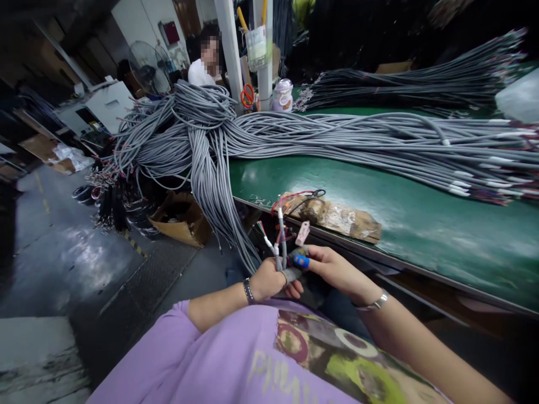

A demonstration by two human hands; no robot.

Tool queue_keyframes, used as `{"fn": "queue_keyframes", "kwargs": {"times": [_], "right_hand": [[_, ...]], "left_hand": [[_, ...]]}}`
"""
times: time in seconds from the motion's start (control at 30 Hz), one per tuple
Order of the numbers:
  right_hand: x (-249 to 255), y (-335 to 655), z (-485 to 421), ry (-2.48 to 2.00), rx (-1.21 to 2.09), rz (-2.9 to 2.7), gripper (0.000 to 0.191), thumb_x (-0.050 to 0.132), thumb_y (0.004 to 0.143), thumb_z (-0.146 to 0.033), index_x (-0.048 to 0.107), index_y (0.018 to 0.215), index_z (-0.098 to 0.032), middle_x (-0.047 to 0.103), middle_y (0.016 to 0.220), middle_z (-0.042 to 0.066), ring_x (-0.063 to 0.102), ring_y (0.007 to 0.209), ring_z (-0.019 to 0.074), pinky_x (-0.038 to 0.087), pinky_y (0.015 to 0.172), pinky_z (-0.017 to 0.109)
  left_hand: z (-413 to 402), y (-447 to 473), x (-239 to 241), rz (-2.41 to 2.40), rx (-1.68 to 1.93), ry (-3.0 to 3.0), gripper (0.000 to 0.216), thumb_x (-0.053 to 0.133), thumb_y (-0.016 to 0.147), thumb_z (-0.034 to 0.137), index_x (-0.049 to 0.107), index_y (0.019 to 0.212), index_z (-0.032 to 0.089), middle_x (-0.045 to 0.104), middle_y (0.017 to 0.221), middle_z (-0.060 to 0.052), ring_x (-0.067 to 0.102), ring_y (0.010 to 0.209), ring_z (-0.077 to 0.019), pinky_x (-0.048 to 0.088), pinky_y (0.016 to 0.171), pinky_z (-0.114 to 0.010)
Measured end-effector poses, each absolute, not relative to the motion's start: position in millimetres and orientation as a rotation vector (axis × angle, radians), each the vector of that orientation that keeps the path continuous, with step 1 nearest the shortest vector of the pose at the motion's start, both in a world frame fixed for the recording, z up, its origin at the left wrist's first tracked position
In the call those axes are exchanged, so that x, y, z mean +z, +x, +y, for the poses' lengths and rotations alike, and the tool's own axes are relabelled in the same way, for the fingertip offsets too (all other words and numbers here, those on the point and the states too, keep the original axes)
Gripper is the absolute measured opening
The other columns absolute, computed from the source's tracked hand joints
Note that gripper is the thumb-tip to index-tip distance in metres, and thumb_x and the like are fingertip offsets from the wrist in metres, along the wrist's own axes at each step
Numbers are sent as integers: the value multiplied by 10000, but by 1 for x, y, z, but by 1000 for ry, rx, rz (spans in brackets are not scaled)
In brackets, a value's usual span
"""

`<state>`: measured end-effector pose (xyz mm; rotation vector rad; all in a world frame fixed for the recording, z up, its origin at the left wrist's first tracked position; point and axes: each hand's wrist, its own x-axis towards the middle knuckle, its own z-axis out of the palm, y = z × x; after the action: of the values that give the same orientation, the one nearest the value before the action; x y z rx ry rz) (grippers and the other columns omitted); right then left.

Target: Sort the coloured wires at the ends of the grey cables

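Note:
My left hand [268, 279] is closed around grey cables [283, 247] just in front of the bench edge. Their ends point up, with white sleeves and thin coloured wires [263, 231] fanning out. My right hand [326, 265] meets it from the right, fingers pinched together, a blue wrap [301, 261] on one digit. Whatever lies in that pinch is hidden. A small pale pink piece [302, 233] shows just beyond the fingertips. Behind the cable ends, a taped cardboard strip [345, 220] lies on the green bench, with red and black wires [309, 194] at its left end.
A thick bundle of grey cables [337, 134] runs along the green bench [421, 224] and hangs over its left end. Black cables [404, 87] lie behind. An open cardboard box [179, 224] is on the floor. A person [202, 70] is beyond the post [229, 50].

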<state>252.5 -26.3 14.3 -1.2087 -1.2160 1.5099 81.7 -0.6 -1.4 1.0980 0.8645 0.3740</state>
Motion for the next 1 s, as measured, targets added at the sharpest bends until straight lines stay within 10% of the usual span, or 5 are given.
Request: {"fn": "queue_keyframes", "kwargs": {"times": [1.0], "right_hand": [[-3,211,-27,-1152,1394,-747,278,716,712,-391,506,682,-213,428,507,-77,366,430,87,364,438,253]], "left_hand": [[-4,82,-16,880,747,870,507,778,587,562,596,725,109,668,597,-87,677,577,-217,521,522,-287]]}}
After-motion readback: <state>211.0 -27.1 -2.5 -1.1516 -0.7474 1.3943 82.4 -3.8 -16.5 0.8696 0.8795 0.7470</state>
